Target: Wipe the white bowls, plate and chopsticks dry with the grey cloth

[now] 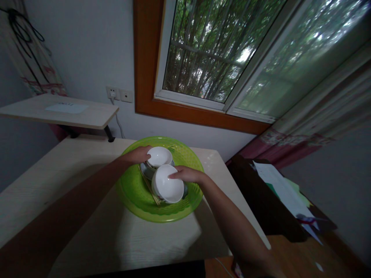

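Note:
A wide green plastic basin (136,206) stands on the table. My left hand (139,155) grips the rim of a white bowl (160,156) at the basin's far side, its thumb over the edge. Closer to me, a second white bowl (169,189) is tilted, and my right hand (185,174) pinches its upper right rim with the thumb inside. Both bowls look bare inside. Chopsticks (149,186) lie slanted in the basin, left of the nearer bowl. Part of a greyish dish (146,171) shows beneath the bowls; most of it is hidden.
A raised shelf (95,119) on black legs stands at the table's back left, bearing a paper sheet (67,107). Behind are a wall socket (113,92) with a plugged cable and a window. To the right, a dark cabinet (246,181) holds papers (278,187).

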A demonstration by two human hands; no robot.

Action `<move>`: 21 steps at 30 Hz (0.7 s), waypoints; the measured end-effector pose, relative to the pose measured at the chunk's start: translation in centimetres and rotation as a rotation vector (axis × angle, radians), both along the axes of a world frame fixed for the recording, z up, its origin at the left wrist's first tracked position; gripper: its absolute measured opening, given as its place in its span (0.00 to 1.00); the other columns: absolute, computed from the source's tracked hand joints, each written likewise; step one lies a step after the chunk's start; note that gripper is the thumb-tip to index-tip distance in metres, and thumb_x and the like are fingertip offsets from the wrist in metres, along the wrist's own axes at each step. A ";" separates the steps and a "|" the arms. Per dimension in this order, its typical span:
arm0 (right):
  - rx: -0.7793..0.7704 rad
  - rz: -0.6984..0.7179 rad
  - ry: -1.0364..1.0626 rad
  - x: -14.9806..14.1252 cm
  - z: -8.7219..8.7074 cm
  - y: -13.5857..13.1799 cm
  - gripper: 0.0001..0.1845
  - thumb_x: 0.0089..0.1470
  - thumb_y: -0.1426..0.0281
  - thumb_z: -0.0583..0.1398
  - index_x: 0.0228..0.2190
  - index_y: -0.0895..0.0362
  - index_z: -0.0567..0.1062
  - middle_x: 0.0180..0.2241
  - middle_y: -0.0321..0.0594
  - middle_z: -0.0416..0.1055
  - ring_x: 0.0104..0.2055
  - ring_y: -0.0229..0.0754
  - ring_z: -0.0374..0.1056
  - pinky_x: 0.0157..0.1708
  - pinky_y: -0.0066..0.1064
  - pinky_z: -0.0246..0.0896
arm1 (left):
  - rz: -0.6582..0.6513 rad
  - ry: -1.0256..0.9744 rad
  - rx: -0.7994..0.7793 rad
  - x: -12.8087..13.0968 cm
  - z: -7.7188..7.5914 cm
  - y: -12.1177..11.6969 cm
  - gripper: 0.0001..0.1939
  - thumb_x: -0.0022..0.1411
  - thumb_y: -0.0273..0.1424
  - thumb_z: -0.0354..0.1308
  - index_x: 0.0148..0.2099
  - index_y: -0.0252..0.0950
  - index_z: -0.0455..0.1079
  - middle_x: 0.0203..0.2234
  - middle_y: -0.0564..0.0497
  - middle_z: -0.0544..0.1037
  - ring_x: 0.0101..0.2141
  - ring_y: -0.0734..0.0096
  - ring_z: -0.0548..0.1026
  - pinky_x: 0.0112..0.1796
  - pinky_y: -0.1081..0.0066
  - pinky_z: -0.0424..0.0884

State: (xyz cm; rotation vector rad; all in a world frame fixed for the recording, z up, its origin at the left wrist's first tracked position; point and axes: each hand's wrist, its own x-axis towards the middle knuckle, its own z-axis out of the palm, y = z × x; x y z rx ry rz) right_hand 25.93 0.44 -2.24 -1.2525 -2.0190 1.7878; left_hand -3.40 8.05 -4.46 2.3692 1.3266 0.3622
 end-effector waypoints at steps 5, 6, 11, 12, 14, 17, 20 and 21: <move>0.105 -0.213 0.177 -0.4 1.4 -0.1 0.25 0.57 0.59 0.63 0.51 0.61 0.75 0.48 0.47 0.78 0.43 0.46 0.73 0.44 0.34 0.70 | -0.005 -0.001 0.007 0.0 -0.1 0.1 0.27 0.62 0.30 0.52 0.63 0.31 0.69 0.58 0.38 0.77 0.56 0.56 0.76 0.58 0.63 0.68; 0.144 -0.264 0.168 -0.5 1.7 -0.2 0.25 0.58 0.60 0.61 0.53 0.61 0.74 0.48 0.47 0.78 0.43 0.46 0.73 0.43 0.34 0.70 | -0.004 -0.002 0.003 0.1 -0.1 0.1 0.27 0.62 0.29 0.52 0.63 0.31 0.69 0.58 0.38 0.77 0.57 0.56 0.75 0.58 0.63 0.67; 0.263 -0.411 -0.039 -0.8 2.5 0.3 0.24 0.65 0.63 0.48 0.58 0.59 0.65 0.39 0.47 0.78 0.32 0.45 0.72 0.30 0.31 0.68 | 0.016 -0.027 -0.029 0.5 0.7 -0.4 0.25 0.64 0.32 0.51 0.61 0.33 0.71 0.58 0.39 0.78 0.56 0.54 0.76 0.56 0.62 0.70; 0.280 -0.424 -0.069 -0.8 2.5 0.4 0.24 0.66 0.63 0.47 0.58 0.59 0.65 0.37 0.47 0.77 0.30 0.44 0.71 0.27 0.30 0.67 | 0.022 -0.032 -0.037 0.5 1.0 -0.6 0.24 0.65 0.33 0.50 0.61 0.34 0.71 0.56 0.40 0.79 0.55 0.55 0.77 0.55 0.62 0.71; 0.316 -0.446 -0.086 -0.7 2.6 0.7 0.23 0.65 0.63 0.45 0.57 0.59 0.64 0.35 0.46 0.77 0.27 0.43 0.70 0.25 0.28 0.65 | 0.027 -0.049 -0.045 0.7 1.4 -0.9 0.23 0.68 0.35 0.48 0.60 0.36 0.72 0.54 0.41 0.80 0.53 0.56 0.78 0.53 0.62 0.72; 0.359 -0.468 -0.050 -0.8 2.9 1.3 0.23 0.63 0.65 0.45 0.55 0.59 0.64 0.33 0.45 0.76 0.25 0.41 0.69 0.23 0.26 0.62 | 0.044 -0.098 0.005 0.8 1.8 -1.1 0.25 0.72 0.38 0.43 0.60 0.35 0.72 0.55 0.40 0.79 0.54 0.57 0.77 0.56 0.63 0.70; 0.367 -0.458 -0.053 -1.2 3.5 2.0 0.22 0.61 0.66 0.47 0.53 0.61 0.65 0.29 0.43 0.74 0.24 0.41 0.68 0.22 0.26 0.62 | 0.059 -0.153 0.070 0.9 2.0 -1.1 0.27 0.74 0.40 0.39 0.61 0.33 0.70 0.59 0.39 0.76 0.58 0.59 0.74 0.60 0.63 0.66; 0.369 -0.458 -0.068 -1.5 3.7 2.3 0.22 0.60 0.67 0.48 0.53 0.61 0.66 0.27 0.43 0.74 0.23 0.41 0.68 0.22 0.26 0.62 | 0.060 -0.170 0.078 0.9 2.1 -1.1 0.27 0.74 0.41 0.38 0.61 0.33 0.70 0.58 0.39 0.76 0.58 0.59 0.74 0.60 0.63 0.66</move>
